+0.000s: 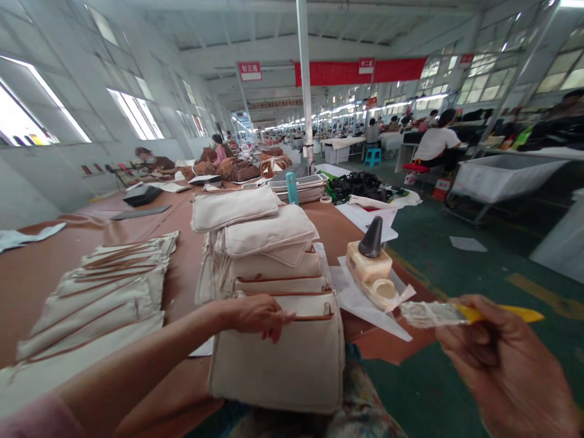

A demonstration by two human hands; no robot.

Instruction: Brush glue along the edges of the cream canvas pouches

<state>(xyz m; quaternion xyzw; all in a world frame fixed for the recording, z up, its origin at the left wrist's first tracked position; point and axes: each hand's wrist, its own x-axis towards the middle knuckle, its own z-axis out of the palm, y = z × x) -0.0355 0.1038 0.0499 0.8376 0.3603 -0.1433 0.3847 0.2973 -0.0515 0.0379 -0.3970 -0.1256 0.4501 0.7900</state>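
Observation:
My right hand (502, 359) is closed around the yellow handle of a flat brush (433, 314). Its bristle end, crusted and whitish, points left toward a glue-stained container (367, 264) with a dark cone on top. Over the nearest cream fabric pouch (278, 365) is my left hand (260, 316), fingers curled and index fingertip by the pouch's brown-trimmed opening. Whatever those fingers may pinch is hidden. This pouch lies at the front of a stack of similar cream pouches (255, 213), at the table's near edge.
More cream pouches with brown trim (100, 292) lie overlapped on the brown-covered table (182, 261). A turquoise bottle (292, 187) stands behind the stack. White paper (342, 283) lies under the container. Beyond are a white cart (506, 176), a metal post (305, 79) and several seated people.

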